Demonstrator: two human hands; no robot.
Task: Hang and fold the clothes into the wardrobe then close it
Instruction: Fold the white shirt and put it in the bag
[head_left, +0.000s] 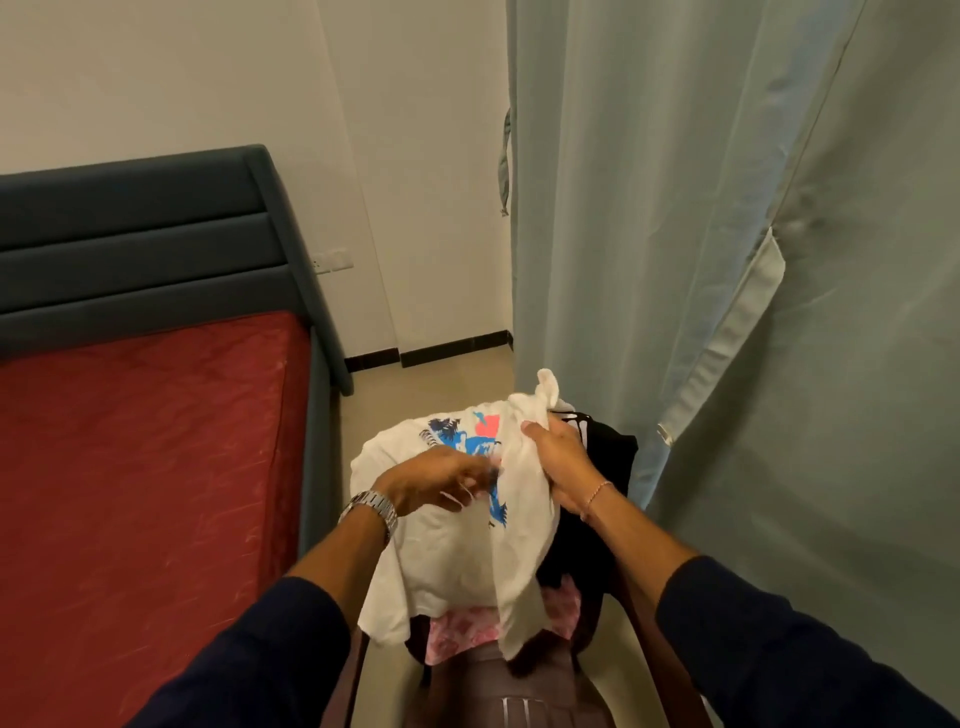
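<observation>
Both hands are on the white printed T-shirt (457, 551): the right hand (558, 460) has its fingers (535, 431) curled round a bunched fold, and the left hand (441, 480) seems to pinch the cloth by the blue print. Under the fingers lie a black garment (602, 457) and a pink one (457, 631), beside the red bed (145, 467).

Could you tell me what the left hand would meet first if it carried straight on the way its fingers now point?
The left hand points rightward across the white printed T-shirt, which it already pinches. Going straight on, it would most likely meet the right hand, gripping the same shirt's bunched fabric, though depth is hard to judge.
</observation>
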